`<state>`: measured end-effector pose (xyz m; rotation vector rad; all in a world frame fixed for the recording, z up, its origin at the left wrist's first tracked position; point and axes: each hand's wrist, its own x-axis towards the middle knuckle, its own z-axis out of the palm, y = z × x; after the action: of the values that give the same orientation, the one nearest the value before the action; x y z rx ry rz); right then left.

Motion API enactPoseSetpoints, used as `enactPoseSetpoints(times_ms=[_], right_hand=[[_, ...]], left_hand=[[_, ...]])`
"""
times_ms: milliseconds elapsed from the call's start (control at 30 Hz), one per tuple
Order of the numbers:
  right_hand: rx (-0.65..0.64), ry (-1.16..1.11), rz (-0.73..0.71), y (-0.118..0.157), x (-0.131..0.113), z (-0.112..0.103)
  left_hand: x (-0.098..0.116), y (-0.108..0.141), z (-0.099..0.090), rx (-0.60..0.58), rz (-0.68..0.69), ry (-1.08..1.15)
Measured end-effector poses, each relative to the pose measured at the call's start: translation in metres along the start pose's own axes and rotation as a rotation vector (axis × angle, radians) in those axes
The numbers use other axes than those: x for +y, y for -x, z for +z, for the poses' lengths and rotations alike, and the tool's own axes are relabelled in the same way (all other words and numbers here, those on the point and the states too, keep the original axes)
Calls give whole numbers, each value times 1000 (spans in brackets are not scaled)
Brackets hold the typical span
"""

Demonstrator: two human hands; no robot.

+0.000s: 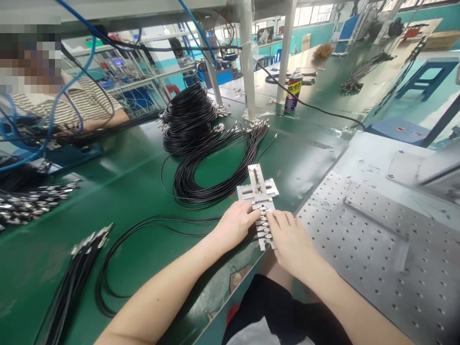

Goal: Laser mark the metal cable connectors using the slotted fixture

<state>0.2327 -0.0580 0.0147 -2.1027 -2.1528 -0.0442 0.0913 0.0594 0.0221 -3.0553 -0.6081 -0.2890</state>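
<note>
A slotted metal fixture (266,243) lies at the bench's near edge, with a row of silver cable connectors (265,225) set in it. My left hand (233,227) is at its left side, thumb and fingers closed in a pinch around a black cable end at the row. From the right, my right hand (293,237) presses its bent, closed fingers against the connectors' tips. Thin black cables (154,220) loop out leftward from beneath my left hand. My fingertips partly hide the upper connectors.
Behind the fixture lie a looped cable bundle (183,179) and a stack of coiled cables (189,117). A spray can (293,91) stands by a post. More cable bundles (77,268) lie left, near a co-worker's arm (108,120). A perforated metal plate (370,239) is at right.
</note>
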Motion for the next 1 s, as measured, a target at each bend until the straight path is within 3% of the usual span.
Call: enactPoseSetpoints(times_ms=[333, 467, 600, 700, 867, 933, 1000], right_hand=[[48, 114, -53, -3, -1, 1], [89, 243, -72, -3, -6, 1], [73, 233, -77, -1, -7, 1], [-24, 91, -75, -2, 5, -8], [-315, -429, -160, -22, 48, -38], [-295, -500, -93, -39, 61, -44], [-180, -489, 22, -61, 65, -44]], left_hand=[[0, 3, 9, 101, -10, 94], [3, 4, 4, 84, 6, 31], [5, 3, -1, 56, 102, 11], [6, -1, -5, 20, 188, -20], [5, -2, -7, -24, 238, -20], [5, 1, -5, -2, 199, -1], [6, 3, -2, 20, 167, -2]])
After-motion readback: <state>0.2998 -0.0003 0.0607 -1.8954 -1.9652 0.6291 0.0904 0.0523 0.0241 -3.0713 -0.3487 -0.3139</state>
